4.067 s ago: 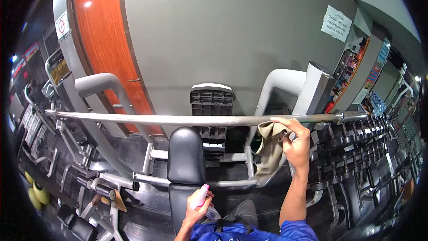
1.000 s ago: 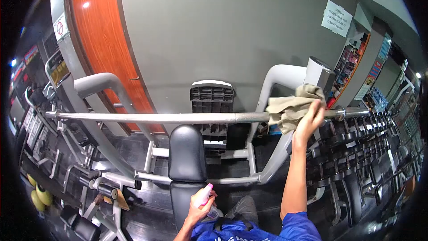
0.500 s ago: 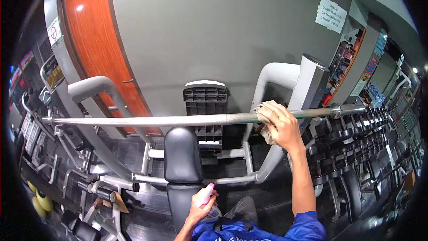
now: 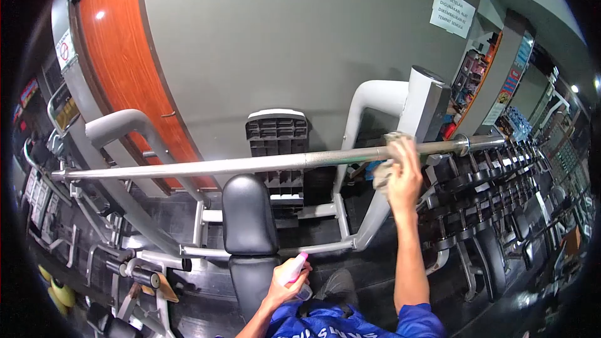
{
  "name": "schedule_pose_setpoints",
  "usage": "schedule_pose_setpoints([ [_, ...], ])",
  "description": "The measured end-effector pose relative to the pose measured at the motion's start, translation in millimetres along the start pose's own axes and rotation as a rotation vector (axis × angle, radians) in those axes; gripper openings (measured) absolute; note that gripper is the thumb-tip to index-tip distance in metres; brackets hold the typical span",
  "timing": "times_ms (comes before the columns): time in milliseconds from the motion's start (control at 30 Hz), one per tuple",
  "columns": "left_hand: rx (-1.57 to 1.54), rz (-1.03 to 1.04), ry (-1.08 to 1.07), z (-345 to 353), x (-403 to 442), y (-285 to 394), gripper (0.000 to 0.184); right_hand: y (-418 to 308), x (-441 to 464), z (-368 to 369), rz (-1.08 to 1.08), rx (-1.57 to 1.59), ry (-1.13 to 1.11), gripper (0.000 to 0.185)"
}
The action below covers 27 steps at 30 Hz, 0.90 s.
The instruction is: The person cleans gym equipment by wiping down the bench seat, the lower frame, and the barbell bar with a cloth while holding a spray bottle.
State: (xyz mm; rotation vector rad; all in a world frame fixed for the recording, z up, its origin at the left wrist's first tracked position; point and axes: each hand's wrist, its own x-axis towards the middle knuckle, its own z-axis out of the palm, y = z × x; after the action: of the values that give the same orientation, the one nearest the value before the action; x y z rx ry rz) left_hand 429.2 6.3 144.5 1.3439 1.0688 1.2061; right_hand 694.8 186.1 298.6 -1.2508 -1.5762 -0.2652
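Note:
A long metal barbell bar [image 4: 250,164] runs across the view, resting in front of a grey bench press frame [image 4: 369,103]. My right hand [image 4: 404,178] is wrapped round a beige cloth [image 4: 383,175] and presses it over the bar, right of the middle. The hand is slightly blurred. Low in the view, my left hand [image 4: 285,285] grips a small white and pink spray bottle [image 4: 293,269], its pink top pointing up and right. Beside that hand stands the black padded bench [image 4: 249,216].
Racks of dumbbells [image 4: 488,181] stand on the right. A wooden door [image 4: 119,56] is at the left, and a printed sign [image 4: 452,12] hangs on the grey wall [image 4: 282,37]. More gym machines [image 4: 138,275] fill the lower left.
My right hand has slid the cloth to the right along the bar, toward its collar. My left hand still holds the bottle. The whole view has shifted slightly.

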Motion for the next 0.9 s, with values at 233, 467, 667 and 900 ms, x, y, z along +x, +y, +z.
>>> schedule_pose_setpoints([
  [233,0.013,0.088,-0.074,11,11,4,0.018,-84,1,22,-0.298,0.026,-0.29,0.04],
  [467,-0.142,0.052,-0.124,11,10,8,0.019,-4,37,-34,-0.097,-0.241,-0.36,0.038],
  [667,-0.223,0.008,-0.044,-5,-9,20,0.019,22,48,-39,0.214,-0.199,-0.271,0.035],
  [900,-0.3,-0.039,-0.002,-2,-21,3,0.024,-38,-22,19,0.067,-0.022,-0.116,0.051],
])
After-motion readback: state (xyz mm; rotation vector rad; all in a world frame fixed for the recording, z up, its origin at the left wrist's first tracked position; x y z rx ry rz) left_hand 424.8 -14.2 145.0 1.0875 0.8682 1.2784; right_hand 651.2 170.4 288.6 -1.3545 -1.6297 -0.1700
